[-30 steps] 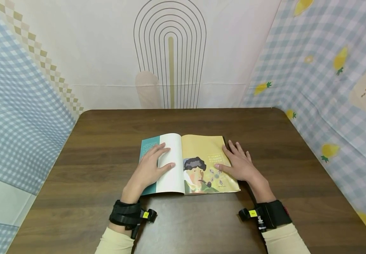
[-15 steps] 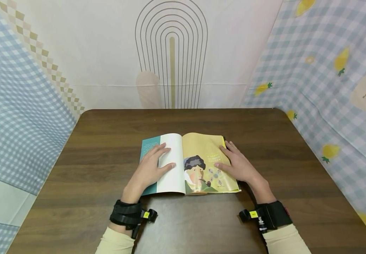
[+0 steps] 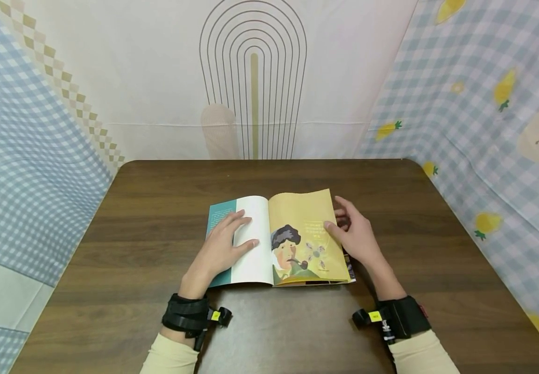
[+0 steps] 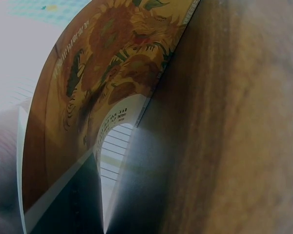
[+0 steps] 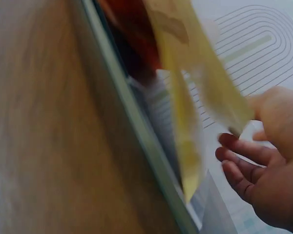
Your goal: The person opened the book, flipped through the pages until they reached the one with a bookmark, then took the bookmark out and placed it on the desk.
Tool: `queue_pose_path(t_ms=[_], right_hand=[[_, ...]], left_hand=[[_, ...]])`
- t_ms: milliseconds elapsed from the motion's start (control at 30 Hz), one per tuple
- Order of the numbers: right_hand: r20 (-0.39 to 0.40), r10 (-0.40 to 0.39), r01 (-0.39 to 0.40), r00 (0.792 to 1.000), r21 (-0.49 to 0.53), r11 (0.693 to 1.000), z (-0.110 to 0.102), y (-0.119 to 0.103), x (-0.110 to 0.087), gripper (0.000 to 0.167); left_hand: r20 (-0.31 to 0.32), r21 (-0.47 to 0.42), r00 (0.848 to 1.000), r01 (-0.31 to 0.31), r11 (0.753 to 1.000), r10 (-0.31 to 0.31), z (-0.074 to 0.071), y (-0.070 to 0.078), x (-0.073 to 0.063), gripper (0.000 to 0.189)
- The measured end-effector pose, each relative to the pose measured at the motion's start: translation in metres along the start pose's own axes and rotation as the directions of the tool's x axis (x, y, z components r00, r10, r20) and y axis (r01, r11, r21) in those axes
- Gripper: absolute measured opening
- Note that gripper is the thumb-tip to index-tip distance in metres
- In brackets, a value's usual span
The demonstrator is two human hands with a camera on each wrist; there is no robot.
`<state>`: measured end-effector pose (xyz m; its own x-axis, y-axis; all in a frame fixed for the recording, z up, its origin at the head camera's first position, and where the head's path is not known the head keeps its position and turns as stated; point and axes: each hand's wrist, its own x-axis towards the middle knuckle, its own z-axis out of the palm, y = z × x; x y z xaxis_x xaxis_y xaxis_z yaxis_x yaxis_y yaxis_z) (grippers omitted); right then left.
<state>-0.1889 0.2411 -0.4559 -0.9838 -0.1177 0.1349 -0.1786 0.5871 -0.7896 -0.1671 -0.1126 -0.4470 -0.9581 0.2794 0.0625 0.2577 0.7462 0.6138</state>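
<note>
An open picture book (image 3: 253, 265) lies on the table, with a white left page and teal flap. Its yellow right-hand page (image 3: 295, 210) shows a drawn figure with a pipe and is lifted along its outer edge. My left hand (image 3: 220, 248) rests on the left side, fingers extended and thumb apart. My right hand (image 3: 358, 236) pinches the yellow page's outer edge, thumb on top and fingers curled behind. In the right wrist view, the raised yellow sheet (image 5: 217, 90) meets the fingers, blurred. The left wrist view shows a sunflower picture (image 4: 122, 48) on a curved sheet.
The brown wooden table (image 3: 157, 197) extends around the book. A white cloth with line arches (image 3: 335, 78) hangs behind it. Blue checked cloths (image 3: 31, 130) hang at both sides. Each wrist wears a black strap (image 3: 185, 313) with a small camera.
My right hand has gone from lying spread on the right page to pinching its outer edge. That page's edge has risen, exposing part of a sheet beneath. My left hand stays in place.
</note>
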Motion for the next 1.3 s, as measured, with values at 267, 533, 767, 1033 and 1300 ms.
queue_pose_path(t_ms=[267,533,767,1033,1300], right_hand=[[0.159,0.267,-0.310,0.950,0.438,0.844,-0.0069,-0.0044,0.0030,0.079],[0.209,0.287,-0.353,0.935,0.459,0.815,-0.0085,-0.0090,0.0036,0.049],[0.201,0.282,-0.345,0.938,0.471,0.812,-0.0092,-0.0061,0.0044,0.051],[0.216,0.285,-0.356,0.934,0.503,0.788,-0.0093,-0.0060,0.0032,0.052],[0.221,0.285,-0.360,0.933,0.511,0.781,-0.0089,-0.0050,0.0039,0.051]], left_hand=[[-0.002,0.000,1.000,-0.009,1.000,0.009,-0.0002,-0.0003,0.0006,0.064],[-0.004,0.009,1.000,-0.008,1.000,0.008,-0.0010,-0.0005,0.0016,0.065],[-0.002,-0.007,1.000,-0.017,1.000,0.017,-0.0015,-0.0007,0.0003,0.065],[0.008,-0.008,1.000,-0.007,1.000,0.007,-0.0010,-0.0021,-0.0003,0.066],[0.011,-0.011,1.000,-0.001,1.000,0.001,-0.0004,-0.0037,0.0001,0.066]])
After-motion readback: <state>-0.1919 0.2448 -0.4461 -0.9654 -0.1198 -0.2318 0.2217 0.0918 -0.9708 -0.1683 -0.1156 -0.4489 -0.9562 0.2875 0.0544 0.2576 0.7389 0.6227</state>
